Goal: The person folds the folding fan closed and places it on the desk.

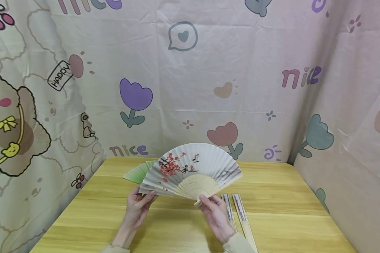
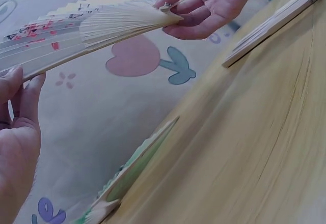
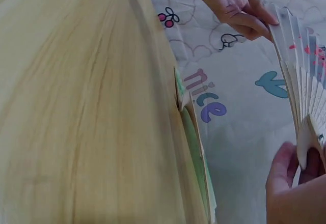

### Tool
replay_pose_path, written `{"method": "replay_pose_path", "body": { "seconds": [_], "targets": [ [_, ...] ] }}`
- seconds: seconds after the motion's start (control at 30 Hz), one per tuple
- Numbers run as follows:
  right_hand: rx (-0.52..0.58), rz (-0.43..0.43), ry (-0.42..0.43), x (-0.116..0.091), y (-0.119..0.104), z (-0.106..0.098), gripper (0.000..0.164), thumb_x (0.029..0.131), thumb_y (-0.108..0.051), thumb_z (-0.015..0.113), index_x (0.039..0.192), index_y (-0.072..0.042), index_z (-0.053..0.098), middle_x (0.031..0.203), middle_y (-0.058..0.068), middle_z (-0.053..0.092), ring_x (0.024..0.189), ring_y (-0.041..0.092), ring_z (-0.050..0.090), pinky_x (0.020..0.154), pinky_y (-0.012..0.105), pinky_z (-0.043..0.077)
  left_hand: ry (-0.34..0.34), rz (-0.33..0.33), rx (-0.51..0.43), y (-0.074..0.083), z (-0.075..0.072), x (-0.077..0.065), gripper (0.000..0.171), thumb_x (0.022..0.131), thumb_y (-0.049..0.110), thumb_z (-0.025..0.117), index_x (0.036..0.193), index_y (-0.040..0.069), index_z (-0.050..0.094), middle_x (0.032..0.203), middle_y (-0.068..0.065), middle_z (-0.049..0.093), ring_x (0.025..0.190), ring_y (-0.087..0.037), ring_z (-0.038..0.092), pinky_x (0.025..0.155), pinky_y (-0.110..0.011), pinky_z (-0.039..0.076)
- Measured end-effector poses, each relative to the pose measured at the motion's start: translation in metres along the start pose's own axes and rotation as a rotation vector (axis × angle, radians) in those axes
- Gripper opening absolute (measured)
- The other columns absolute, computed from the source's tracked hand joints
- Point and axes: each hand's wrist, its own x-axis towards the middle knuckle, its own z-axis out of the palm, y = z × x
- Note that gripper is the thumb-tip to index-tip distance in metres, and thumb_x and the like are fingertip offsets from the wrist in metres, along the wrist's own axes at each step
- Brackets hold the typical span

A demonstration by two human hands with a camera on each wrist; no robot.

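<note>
Spread wide above the table, a white folding fan (image 1: 206, 160) shows red blossoms, small birds and pale wooden ribs. My left hand (image 1: 139, 203) pinches its left outer edge between thumb and fingers; the same grip appears in the left wrist view, where that hand (image 2: 20, 132) is at the left. At the pivot end, my right hand (image 1: 215, 214) holds the fan between thumb and fingers. Behind it, a green folding fan (image 1: 139, 172) stands opened on the table, partly hidden in the head view.
Two closed folding fans (image 1: 244, 218) lie side by side on the wooden table (image 1: 288, 196), right of my right hand. Patterned cloth (image 1: 190, 88) hangs behind the table and along both sides.
</note>
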Motion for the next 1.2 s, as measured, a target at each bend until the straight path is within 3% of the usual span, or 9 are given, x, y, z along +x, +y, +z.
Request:
{"method": "replay_pose_path", "body": {
  "seconds": [0.13,0.37,0.63,0.9,1.2],
  "targets": [
    [0.019,-0.035,0.053,-0.001,-0.003,-0.001,0.018,0.095,0.002,0.062,0.092,-0.014,0.071,0.092,-0.003,0.072,0.083,0.008,0.071,0.087,0.021,0.065,-0.024,-0.002,0.004,-0.007,0.005,0.004,0.056,0.093,-0.027,0.036,0.137,0.0,0.058,0.132,-0.012,0.066,0.118,-0.023,0.068,0.106,-0.036,0.057],
    [-0.007,-0.018,0.113,-0.002,-0.006,-0.003,0.015,0.094,0.0,0.065,0.104,-0.01,0.069,0.095,-0.001,0.074,0.084,0.01,0.071,0.087,0.022,0.065,0.003,-0.075,0.124,-0.025,0.019,0.011,0.059,0.096,-0.022,0.039,0.143,0.01,0.054,0.135,-0.005,0.064,0.12,-0.018,0.067,0.107,-0.032,0.055],
    [-0.011,-0.014,0.116,-0.003,-0.006,-0.004,0.016,0.096,0.0,0.063,0.099,-0.013,0.07,0.092,-0.003,0.074,0.082,0.008,0.07,0.084,0.02,0.065,0.067,-0.118,0.177,-0.047,0.037,0.018,0.046,0.099,-0.014,0.047,0.13,0.015,0.063,0.125,-0.001,0.072,0.113,-0.015,0.071,0.1,-0.034,0.059],
    [0.001,-0.017,0.122,-0.001,-0.01,-0.009,0.013,0.098,-0.005,0.062,0.1,-0.016,0.069,0.09,-0.004,0.075,0.082,0.008,0.071,0.083,0.022,0.065,0.155,-0.116,0.244,-0.052,0.039,0.02,0.047,0.096,-0.016,0.05,0.126,0.017,0.067,0.119,0.0,0.075,0.106,-0.014,0.073,0.094,-0.034,0.063],
    [0.0,0.008,0.146,-0.001,-0.01,-0.009,0.014,0.096,-0.002,0.063,0.101,-0.014,0.068,0.088,-0.003,0.077,0.077,0.008,0.072,0.076,0.021,0.066,0.093,-0.11,0.216,-0.051,0.037,0.018,0.048,0.096,-0.015,0.052,0.128,0.017,0.066,0.12,0.0,0.075,0.107,-0.013,0.073,0.093,-0.033,0.063]
  ]
}}
